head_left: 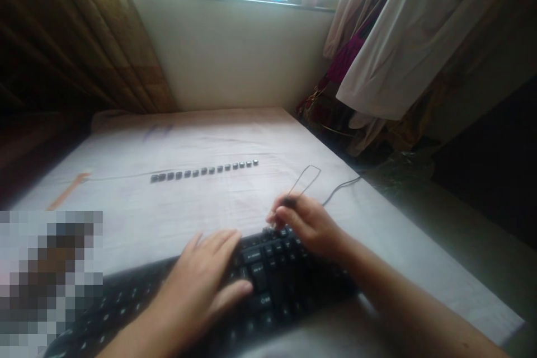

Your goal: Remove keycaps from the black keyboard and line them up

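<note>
A black keyboard (268, 274) lies at a slant on the pale cloth, in front of me. My left hand (205, 274) rests flat on its middle, fingers stretched out and thumb spread, holding nothing. Over the keyboard's far right edge, my right hand (306, 221) pinches a wire keycap puller (289, 201) by its dark handle. A thin wire loop of the puller sticks up beyond the fingers; its lower end, near the top row of keys, is hard to make out. Several removed keycaps (203, 171) stand in a line on the cloth beyond the keyboard.
A cable (342, 185) runs off the table's right edge. An orange strip-like object (69, 190) lies at the left. Curtains (126, 45) and hanging clothes (386, 56) flank the wall below a window. The lower left corner is pixelated.
</note>
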A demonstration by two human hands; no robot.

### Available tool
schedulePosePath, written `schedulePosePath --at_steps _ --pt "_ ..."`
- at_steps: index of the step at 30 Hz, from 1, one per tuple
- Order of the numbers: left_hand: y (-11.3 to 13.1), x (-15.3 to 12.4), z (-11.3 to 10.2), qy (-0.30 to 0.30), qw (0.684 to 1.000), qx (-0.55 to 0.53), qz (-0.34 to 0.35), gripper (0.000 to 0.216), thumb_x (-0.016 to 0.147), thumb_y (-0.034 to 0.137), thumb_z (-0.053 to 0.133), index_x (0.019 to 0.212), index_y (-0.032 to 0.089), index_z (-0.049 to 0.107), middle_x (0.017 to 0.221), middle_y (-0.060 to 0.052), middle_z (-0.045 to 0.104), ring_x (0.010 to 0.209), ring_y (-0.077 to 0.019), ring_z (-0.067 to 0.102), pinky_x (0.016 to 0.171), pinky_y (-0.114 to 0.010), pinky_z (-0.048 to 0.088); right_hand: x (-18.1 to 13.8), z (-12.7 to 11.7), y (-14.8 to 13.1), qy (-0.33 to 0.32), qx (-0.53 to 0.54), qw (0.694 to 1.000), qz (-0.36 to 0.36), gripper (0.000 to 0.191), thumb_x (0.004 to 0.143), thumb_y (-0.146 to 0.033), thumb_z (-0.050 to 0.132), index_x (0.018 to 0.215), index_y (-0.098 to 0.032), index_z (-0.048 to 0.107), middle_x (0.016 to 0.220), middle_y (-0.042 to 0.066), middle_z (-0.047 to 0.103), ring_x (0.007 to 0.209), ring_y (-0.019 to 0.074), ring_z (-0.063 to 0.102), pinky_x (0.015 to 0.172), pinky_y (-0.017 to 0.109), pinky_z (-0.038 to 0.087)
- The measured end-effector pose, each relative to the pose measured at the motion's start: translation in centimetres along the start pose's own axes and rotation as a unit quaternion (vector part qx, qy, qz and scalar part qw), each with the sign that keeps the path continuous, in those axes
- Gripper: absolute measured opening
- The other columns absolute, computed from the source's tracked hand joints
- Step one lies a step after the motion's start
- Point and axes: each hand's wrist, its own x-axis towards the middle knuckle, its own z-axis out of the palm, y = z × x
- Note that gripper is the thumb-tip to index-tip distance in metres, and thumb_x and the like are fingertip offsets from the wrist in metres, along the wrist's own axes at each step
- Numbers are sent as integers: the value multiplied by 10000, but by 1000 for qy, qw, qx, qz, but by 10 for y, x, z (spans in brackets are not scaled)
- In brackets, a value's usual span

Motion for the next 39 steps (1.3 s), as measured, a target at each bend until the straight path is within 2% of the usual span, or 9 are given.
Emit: schedulePosePath --at_steps 3,8,16,20,24,26,29,34,39 --pt "3 1 0 37 998 -38 19 457 859 384 595 1284 243 504 1270 -98 628 1163 -315 563 1066 -615 299 -3 9 -7 -12 -24 999 -23 109 931 -244 472 901 -174 550 751 25 708 623 116 664 596 232 535" --pt "7 3 -1 62 989 -134 -8 317 860 342 600 1166 266 569 1131 -55 682 1031 -267 621 927 -491 465 -7 18 -18 -14 -77 995 -68 98 915 -223 487 893 -187 575 742 16 695 652 125 658 635 235 522" --pt "12 6 -4 55 970 -234 -32 121 868 298 605 972 271 660 897 15 719 835 -189 656 795 -348 490 -11 32 -21 -24 -74 990 -119 113 919 -212 477 912 -180 586 774 35 698 696 138 669 665 246 537" --pt "12 7 -6 37 961 -268 -53 123 881 303 580 934 246 675 828 19 710 769 -170 654 739 -309 495 -11 34 -21 -24 -70 987 -143 121 926 -185 473 960 -180 590 827 50 708 752 142 683 703 255 552" --pt "8 6 -7 43 962 -262 -71 168 864 300 582 999 236 658 868 4 706 808 -188 654 775 -335 499 -9 31 -17 -1 -91 978 -187 161 933 -167 474 1031 -191 599 892 60 710 818 147 682 752 271 559" --pt "6 6 -9 50 961 -260 -74 197 869 308 571 1036 240 650 881 1 708 813 -191 657 777 -338 501 -9 29 -12 9 -133 970 -203 169 925 -173 503 1043 -197 622 953 70 691 853 146 669 756 263 554" --pt "2 7 -13 49 957 -273 -81 191 887 344 546 983 238 672 859 1 720 793 -188 661 757 -322 506 -9 28 -6 -1 -229 952 -203 156 904 -201 555 1000 -212 677 954 66 640 781 135 633 662 231 528" --pt "-5 7 -15 90 942 -293 -134 216 831 414 604 915 239 697 702 34 699 661 -169 646 661 -282 515 -11 27 -9 -105 -380 902 -175 129 889 -251 577 867 -232 702 748 5 559 589 110 485 497 207 371" --pt "-5 7 -13 99 917 -352 -160 222 793 390 655 945 234 695 797 14 746 745 -191 684 743 -317 540 -12 28 -10 -144 -438 856 -232 163 925 -192 522 858 -208 670 688 2 538 572 133 445 504 258 322"
